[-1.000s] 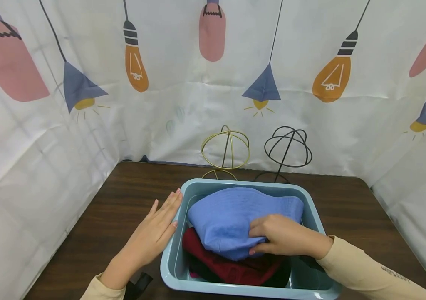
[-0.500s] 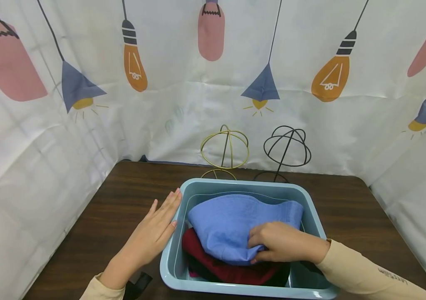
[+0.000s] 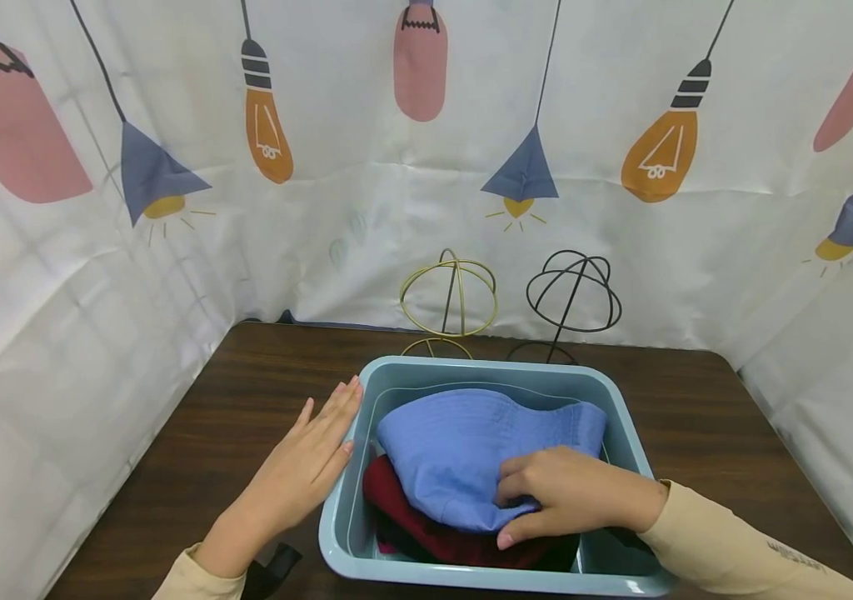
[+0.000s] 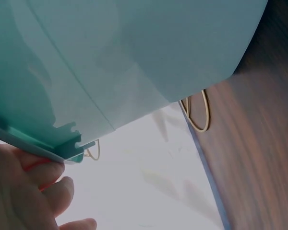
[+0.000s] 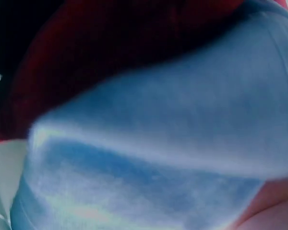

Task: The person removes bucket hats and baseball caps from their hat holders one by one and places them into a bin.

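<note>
A light-blue plastic basin (image 3: 389,568) stands on the table. On top of the pile in it lies a blue bucket hat (image 3: 456,454) with a stitched brim. My right hand (image 3: 557,492) rests at the hat's near right side, fingertips touching the cloth and thumb apart from them, lower, over dark red cloth (image 3: 426,512). The right wrist view shows the hat (image 5: 173,129) close up and blurred. My left hand (image 3: 306,462) lies with straight fingers along the basin's left rim; its fingers (image 4: 43,175) show under the rim in the left wrist view.
Behind the basin stand a gold wire hat stand (image 3: 449,292) and a black wire hat stand (image 3: 575,290). Dark brown wood forms the table (image 3: 246,392). A white printed curtain (image 3: 366,208) hangs behind and at both sides.
The blue hat has come down onto the pile with my right hand. That hand's thumb has since moved away from its fingers. My left hand stays at the rim.
</note>
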A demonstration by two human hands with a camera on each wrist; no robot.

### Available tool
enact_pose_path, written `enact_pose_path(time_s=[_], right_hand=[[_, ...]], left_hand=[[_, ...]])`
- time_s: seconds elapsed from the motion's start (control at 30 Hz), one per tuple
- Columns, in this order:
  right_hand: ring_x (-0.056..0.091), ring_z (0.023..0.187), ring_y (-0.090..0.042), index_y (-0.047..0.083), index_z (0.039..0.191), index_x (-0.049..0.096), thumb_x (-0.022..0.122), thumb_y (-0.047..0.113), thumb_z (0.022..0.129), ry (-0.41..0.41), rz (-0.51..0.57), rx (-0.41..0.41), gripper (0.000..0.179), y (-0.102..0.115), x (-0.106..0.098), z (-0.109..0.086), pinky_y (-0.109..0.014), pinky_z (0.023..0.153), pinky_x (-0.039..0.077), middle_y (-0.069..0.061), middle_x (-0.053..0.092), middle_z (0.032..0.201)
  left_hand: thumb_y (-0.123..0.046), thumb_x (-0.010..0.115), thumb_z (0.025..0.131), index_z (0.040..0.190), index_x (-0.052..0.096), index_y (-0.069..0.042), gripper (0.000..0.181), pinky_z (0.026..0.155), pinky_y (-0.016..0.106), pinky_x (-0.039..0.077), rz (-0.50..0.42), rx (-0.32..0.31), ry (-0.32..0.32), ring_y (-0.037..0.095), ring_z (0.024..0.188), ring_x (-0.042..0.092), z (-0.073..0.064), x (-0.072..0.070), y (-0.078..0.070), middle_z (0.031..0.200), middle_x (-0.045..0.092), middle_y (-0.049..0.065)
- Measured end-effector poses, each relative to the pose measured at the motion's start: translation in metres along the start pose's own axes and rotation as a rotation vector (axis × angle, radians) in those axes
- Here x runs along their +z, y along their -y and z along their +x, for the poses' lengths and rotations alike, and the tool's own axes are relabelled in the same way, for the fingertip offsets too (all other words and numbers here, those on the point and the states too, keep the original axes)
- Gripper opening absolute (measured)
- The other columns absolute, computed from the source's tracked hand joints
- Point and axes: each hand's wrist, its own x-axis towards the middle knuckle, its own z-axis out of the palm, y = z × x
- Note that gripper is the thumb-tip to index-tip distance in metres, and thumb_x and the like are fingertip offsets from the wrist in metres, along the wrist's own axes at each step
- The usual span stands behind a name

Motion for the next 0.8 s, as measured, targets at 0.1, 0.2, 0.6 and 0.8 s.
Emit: enact_pose_path(time_s=[0.1, 0.2, 0.6, 0.8], right_hand=[[0.053, 0.076, 0.006, 0.02, 0.095, 0.07, 0.048, 0.047, 0.095, 0.004, 0.054, 0.055, 0.034, 0.002, -0.005, -0.002, -0.016, 0.066, 0.046, 0.018, 0.058, 0.087], [0.055, 0.079, 0.004, 0.021, 0.098, 0.07, 0.046, 0.047, 0.096, -0.017, 0.057, 0.139, 0.035, 0.005, -0.009, -0.003, -0.021, 0.07, 0.049, 0.017, 0.059, 0.089], [0.048, 0.121, -0.03, 0.006, 0.138, 0.046, 0.052, 0.048, 0.093, -0.182, -0.088, 0.423, 0.061, 0.008, -0.019, -0.007, -0.052, 0.098, 0.039, -0.011, 0.051, 0.132], [0.035, 0.13, -0.044, 0.006, 0.144, 0.038, 0.047, 0.055, 0.092, -0.134, -0.154, 0.505, 0.072, 0.008, -0.015, -0.004, -0.063, 0.099, 0.031, -0.023, 0.039, 0.142]], left_hand=[[-0.022, 0.047, 0.098, 0.148, 0.025, -0.002, 0.058, 0.108, 0.058, 0.017, 0.039, -0.001, 0.038, 0.029, 0.141, 0.021, 0.002, -0.004, 0.0, 0.154, 0.023, 0.01], [-0.026, 0.048, 0.098, 0.148, 0.027, -0.002, 0.059, 0.107, 0.059, 0.019, 0.091, 0.002, 0.083, 0.028, 0.141, 0.021, 0.004, -0.01, 0.0, 0.154, 0.024, 0.01], [-0.051, 0.042, 0.096, 0.151, 0.019, -0.007, 0.073, 0.11, 0.057, 0.013, 0.108, 0.175, 0.227, 0.024, 0.143, 0.009, 0.042, -0.051, -0.042, 0.157, 0.011, 0.005], [-0.051, 0.044, 0.096, 0.151, 0.017, -0.009, 0.075, 0.109, 0.058, 0.015, 0.148, 0.147, 0.465, 0.029, 0.143, 0.007, 0.073, -0.043, -0.069, 0.157, 0.01, 0.009]])
